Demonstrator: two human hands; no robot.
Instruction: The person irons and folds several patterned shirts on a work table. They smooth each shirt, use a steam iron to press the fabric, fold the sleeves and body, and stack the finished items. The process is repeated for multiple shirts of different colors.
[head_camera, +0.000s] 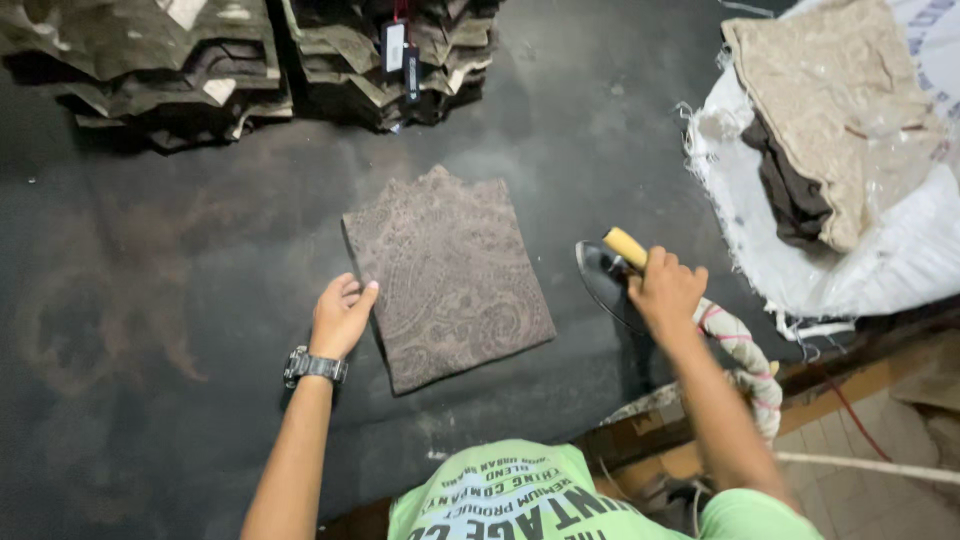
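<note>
Folded brown patterned cloth lies flat mid-table on the dark surface. Our left hand rests on its left edge, fingers loosely spread. Our right hand is clamped around the iron handle, just right of the cloth. Stacked fabrics behind; white sack far right.

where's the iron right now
In the head view the iron sits on the dark table right of the folded patterned cloth, its yellow handle gripped by the right hand.
</note>
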